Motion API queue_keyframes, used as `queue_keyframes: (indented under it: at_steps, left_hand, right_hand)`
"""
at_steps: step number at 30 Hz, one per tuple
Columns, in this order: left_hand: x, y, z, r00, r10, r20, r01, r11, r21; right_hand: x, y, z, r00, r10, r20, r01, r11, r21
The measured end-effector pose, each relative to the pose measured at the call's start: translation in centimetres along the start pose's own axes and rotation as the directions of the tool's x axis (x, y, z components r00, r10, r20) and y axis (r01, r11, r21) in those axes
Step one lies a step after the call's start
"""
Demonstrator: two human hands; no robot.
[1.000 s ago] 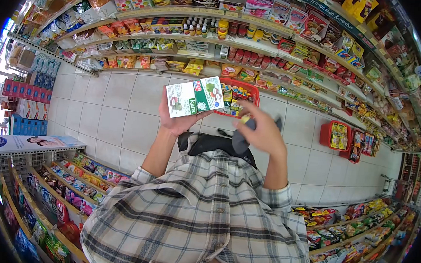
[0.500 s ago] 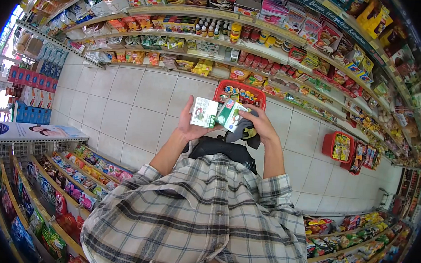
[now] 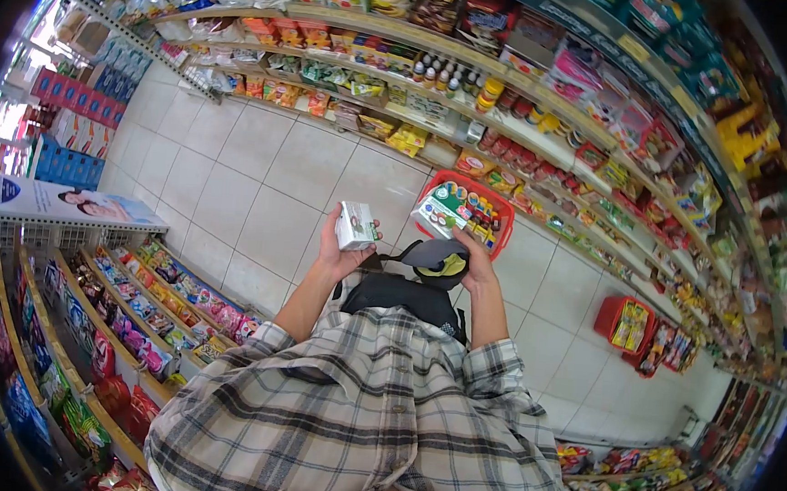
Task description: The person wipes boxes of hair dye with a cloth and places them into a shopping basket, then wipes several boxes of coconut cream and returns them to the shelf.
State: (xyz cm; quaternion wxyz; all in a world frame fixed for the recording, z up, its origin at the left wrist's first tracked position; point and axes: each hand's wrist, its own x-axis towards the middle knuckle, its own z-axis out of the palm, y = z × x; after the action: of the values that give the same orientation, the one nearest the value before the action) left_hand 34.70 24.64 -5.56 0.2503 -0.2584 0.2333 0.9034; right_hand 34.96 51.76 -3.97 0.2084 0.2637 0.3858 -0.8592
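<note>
In my left hand [image 3: 343, 253] is a white Kara carton [image 3: 356, 226] with a coconut picture, its fingers wrapped round the sides. My right hand [image 3: 479, 262] has its thumb and fingers at the lower edge of a green-and-white carton [image 3: 441, 211], which overlaps the left part of a red shopping basket [image 3: 507, 228]. Small round-lidded items and packets show in the basket beside that carton. A grey fabric item [image 3: 430, 251] with a yellow-green patch hangs between my hands, right by the right one, above a black waist bag [image 3: 394, 296].
Shelves of packets, bottles and jars [image 3: 513, 103] curve along the far side. More red baskets [image 3: 625, 323] with packets stand on the tiled floor [image 3: 262, 168] at right. Snack racks [image 3: 124, 318] flank me at near left and near right. Stacked boxes [image 3: 66, 163] stand at far left.
My right hand has moved the green-and-white carton away from the Kara carton to the basket. My left hand has shifted slightly left and down, tilting its carton. The view has turned a little.
</note>
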Motion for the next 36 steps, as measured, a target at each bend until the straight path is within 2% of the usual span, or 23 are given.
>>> queue_keyframes:
  at_steps: [3, 4, 7, 9, 10, 13, 15, 16, 17, 18, 20, 21, 23, 25, 27, 28, 30, 31, 33, 36]
  left_hand:
    - [0.2, 2.0, -2.8, 0.999, -0.005, -0.04, 0.003, 0.999, -0.044]
    - [-0.3, 2.9, -3.1, 0.996, -0.045, -0.08, 0.036, 0.993, -0.109]
    - [-0.7, 4.6, -7.6, 0.946, -0.012, -0.324, -0.014, 0.997, -0.076]
    - [-0.9, 5.6, -11.9, 0.905, -0.001, -0.425, 0.01, 1.0, 0.018]
    - [-1.1, 6.0, -14.5, 0.88, 0.005, -0.475, 0.029, 0.998, 0.064]
    - [-2.6, 6.3, -23.2, 0.798, -0.01, -0.603, 0.176, 0.96, 0.217]
    - [-4.8, 5.9, -27.0, 0.68, -0.061, -0.731, 0.316, 0.924, 0.216]
    - [-6.1, 3.0, -34.9, 0.562, -0.079, -0.823, 0.368, 0.916, 0.163]
    - [-8.1, 3.0, -34.7, 0.559, -0.136, -0.818, 0.371, 0.923, 0.1]
    - [-10.1, 2.2, -36.2, 0.517, -0.147, -0.843, 0.445, 0.888, 0.118]
    - [-13.0, 0.7, -36.6, 0.402, -0.211, -0.891, 0.534, 0.844, 0.041]
    - [-13.6, 0.7, -34.5, 0.23, -0.185, -0.955, 0.637, 0.771, 0.004]
    - [-15.2, -0.7, -33.8, 0.26, -0.272, -0.927, 0.625, 0.779, -0.053]
    - [-16.7, -2.9, -34.8, 0.275, -0.36, -0.892, 0.642, 0.759, -0.109]
    - [-18.0, -6.6, -37.4, 0.293, -0.399, -0.869, 0.626, 0.767, -0.141]
    - [-17.0, -6.7, -36.3, 0.312, -0.38, -0.871, 0.581, 0.802, -0.141]
    - [-14.7, -6.6, -34.9, 0.412, -0.296, -0.862, 0.511, 0.858, -0.05]
    - [-13.8, -6.4, -34.4, 0.462, -0.246, -0.852, 0.469, 0.883, 0.0]
    - [-12.5, -6.4, -34.3, 0.45, -0.305, -0.839, 0.368, 0.92, -0.137]
    - [-10.8, -5.3, -34.4, 0.449, -0.353, -0.821, 0.315, 0.922, -0.224]
  right_hand:
    - [4.8, 0.7, 1.4, 0.997, 0.078, 0.023, -0.078, 0.997, -0.001]
    - [6.9, 1.1, 1.7, 0.995, 0.101, 0.021, -0.101, 0.995, -0.009]
    - [12.8, 1.8, 2.7, 0.978, 0.207, 0.007, -0.207, 0.978, -0.024]
    - [17.7, 2.4, 3.0, 0.956, 0.294, 0.012, -0.294, 0.955, 0.033]
    - [20.0, 2.6, 3.2, 0.953, 0.299, 0.041, -0.299, 0.954, -0.001]
    - [25.6, 2.0, 6.6, 0.919, 0.369, -0.138, -0.36, 0.929, 0.085]
    - [31.5, 3.5, 5.2, 0.925, 0.366, -0.104, -0.36, 0.93, 0.079]
    - [33.8, 4.0, 4.8, 0.939, 0.325, -0.11, -0.321, 0.946, 0.055]
    - [35.9, 4.7, 4.1, 0.953, 0.283, -0.11, -0.281, 0.959, 0.031]
    - [37.8, 5.1, 3.1, 0.965, 0.249, -0.084, -0.247, 0.968, 0.035]
    - [41.0, 5.5, 1.9, 0.952, -0.061, -0.3, -0.025, 0.961, -0.275]
    - [42.2, 5.5, 1.4, 0.906, -0.227, -0.358, 0.048, 0.894, -0.445]
    - [44.1, 4.2, -0.1, 0.858, -0.445, -0.257, 0.07, 0.596, -0.8]
    - [44.8, 2.7, -0.7, 0.761, -0.635, -0.133, 0.08, 0.295, -0.952]
    - [46.4, 1.2, -4.1, 0.714, -0.7, 0.007, 0.157, 0.151, -0.976]
    - [46.6, 0.6, -4.4, 0.714, -0.7, 0.023, 0.129, 0.099, -0.987]
    - [47.0, -0.9, -4.3, 0.711, -0.701, 0.06, 0.077, -0.007, -0.997]
    - [47.3, -1.3, -4.1, 0.734, -0.679, 0.009, 0.017, 0.005, -1.0]
    - [48.2, -1.7, -3.8, 0.767, -0.635, -0.089, -0.093, 0.027, -0.995]
    - [50.0, -1.1, -4.6, 0.724, -0.689, 0.039, -0.031, -0.089, -0.996]
